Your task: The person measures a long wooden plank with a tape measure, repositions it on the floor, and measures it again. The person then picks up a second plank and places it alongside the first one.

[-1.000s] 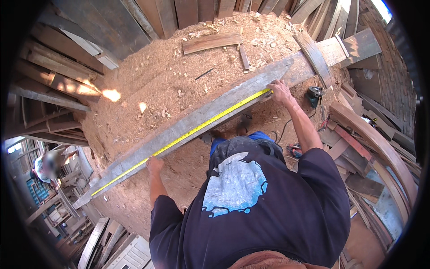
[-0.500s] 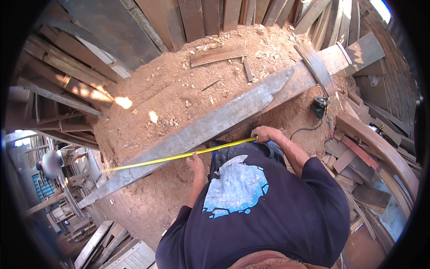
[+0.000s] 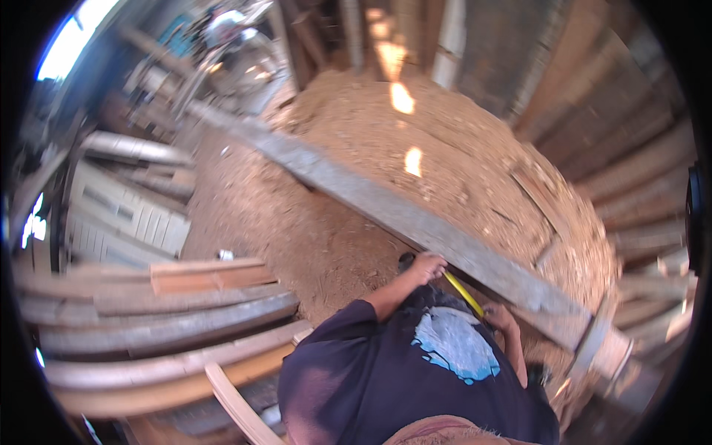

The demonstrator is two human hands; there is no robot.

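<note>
A short run of yellow tape measure blade (image 3: 465, 292) stretches between my hands, close to my waist. My left hand (image 3: 428, 267) is closed at its upper end, beside the near edge of a long grey wooden beam (image 3: 386, 204). At the lower end, my right hand (image 3: 501, 317) is wrapped around the tape measure, whose case is hidden by the fingers. The beam crosses in front of me from upper left to lower right. Toward its right end a curved wooden piece (image 3: 591, 330) lies across it. Motion blurs the picture.
Sawdust and shavings (image 3: 356, 126) cover the ground beyond the beam, with a loose board (image 3: 540, 199) on them. Stacked timber (image 3: 170, 326) lies at left below pale slatted panels (image 3: 122, 211). Planks (image 3: 645, 163) lean at right. A blurred person (image 3: 226, 30) is at far upper left.
The view has swung left. The tape blade, long and stretched leftward over the beam before, is now short between my hands. My left hand has closed on its end.
</note>
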